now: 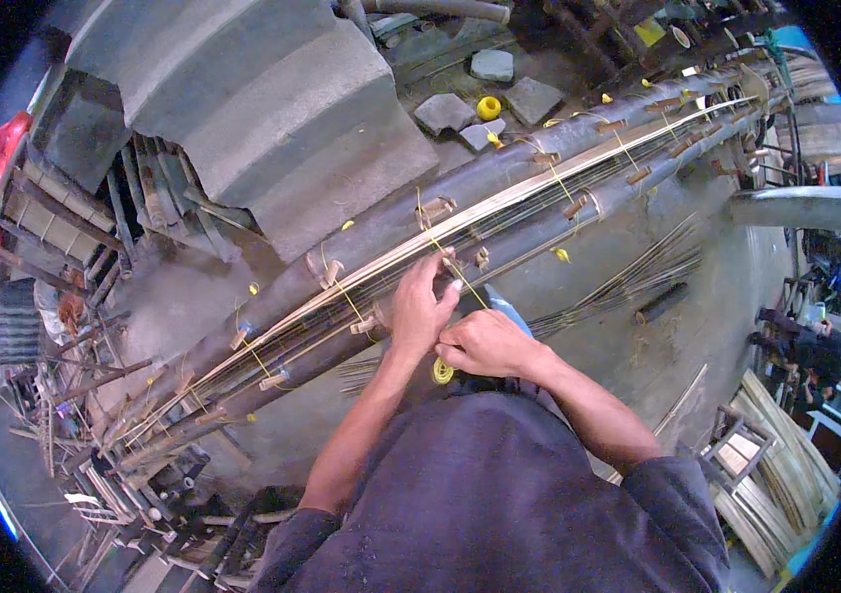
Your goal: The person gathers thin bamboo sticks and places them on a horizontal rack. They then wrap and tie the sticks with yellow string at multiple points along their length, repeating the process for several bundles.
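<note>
Two long dark poles (495, 176) run diagonally from lower left to upper right, with thin pale strips (384, 254) lying lengthwise between them. Short wooden pegs (437, 209) stick out of the poles, and yellow cords (559, 182) cross over the strips at intervals. My left hand (420, 308) is at the near pole, its fingertips curled in beside a peg and a cord; what they grip is hidden. Just right of it, my right hand (495, 343) is closed in a fist on a taut yellow cord (469, 284). Below the right hand hangs a yellow cord coil (442, 371).
Concrete steps (272, 109) rise at the upper left. Stone blocks (492, 65) and a yellow roll (488, 108) lie beyond the poles. Loose thin strips (628, 282) and a short dark tube (661, 302) are on the floor at right. Wide slats (781, 460) are stacked at lower right.
</note>
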Available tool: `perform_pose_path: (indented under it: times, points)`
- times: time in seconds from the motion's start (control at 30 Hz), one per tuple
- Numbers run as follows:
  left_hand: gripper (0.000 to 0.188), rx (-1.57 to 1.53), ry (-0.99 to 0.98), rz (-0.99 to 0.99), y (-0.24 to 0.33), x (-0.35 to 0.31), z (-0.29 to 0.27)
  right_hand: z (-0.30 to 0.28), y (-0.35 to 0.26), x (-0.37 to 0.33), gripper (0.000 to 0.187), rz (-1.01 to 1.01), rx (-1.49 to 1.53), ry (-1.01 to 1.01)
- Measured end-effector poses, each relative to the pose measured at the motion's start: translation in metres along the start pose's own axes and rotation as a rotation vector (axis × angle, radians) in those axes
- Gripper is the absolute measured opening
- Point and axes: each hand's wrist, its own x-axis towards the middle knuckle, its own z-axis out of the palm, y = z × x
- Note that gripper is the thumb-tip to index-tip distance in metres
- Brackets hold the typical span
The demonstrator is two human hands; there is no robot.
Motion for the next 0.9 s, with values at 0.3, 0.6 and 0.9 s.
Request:
perform_pose_path:
  times: [0.3,0.6,0.9]
  points:
    - [0.026,0.038,0.094,0.067,0.003,-0.001,0.014,-0.038,-0.011,-0.005,0.029,-0.211,0.367,-0.175]
    - [0.022,0.309,0.136,-0.159,0.061,0.008,-0.058,0.044,0.059,0.020,0.030,-0.276,0.094,-0.103]
    - [0.015,0.448,0.242,-0.128,0.004,-0.023,-0.178,0.037,0.025,-0.013,0.066,-0.224,-0.227,0.091]
